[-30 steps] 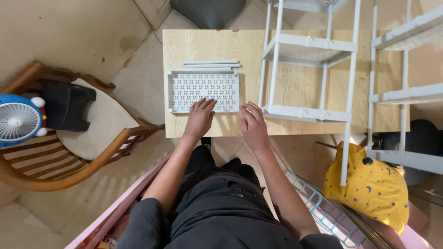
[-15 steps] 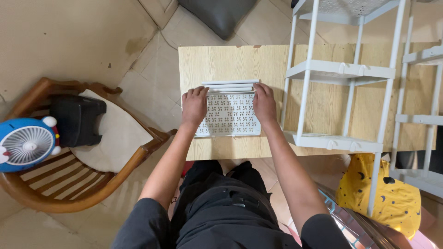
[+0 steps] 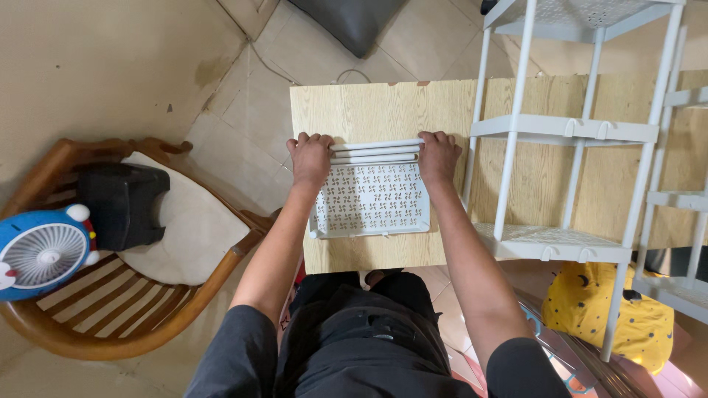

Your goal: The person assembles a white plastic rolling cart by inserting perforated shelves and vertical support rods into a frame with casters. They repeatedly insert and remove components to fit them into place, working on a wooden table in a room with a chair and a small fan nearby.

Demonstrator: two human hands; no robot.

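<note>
A white perforated plastic shelf tray (image 3: 372, 199) lies flat on a light wooden table (image 3: 369, 110). Several white plastic rods (image 3: 375, 152) lie side by side at the tray's far edge. My left hand (image 3: 310, 158) curls over the left ends of the rods. At the rods' right ends my right hand (image 3: 438, 156) does the same. Both forearms reach forward from my lap.
A white plastic shelf rack (image 3: 568, 133) stands on the table to the right, and part of a second rack (image 3: 678, 191) is at the frame edge. A wooden chair (image 3: 110, 295) on the left holds a black box (image 3: 122, 205) and a blue fan (image 3: 40, 252). A yellow bag (image 3: 616, 317) is on the floor.
My hands moved from the tray's near edge up to the rods at its far edge and closed on their ends. The camera view shifted, so the table appears further right.
</note>
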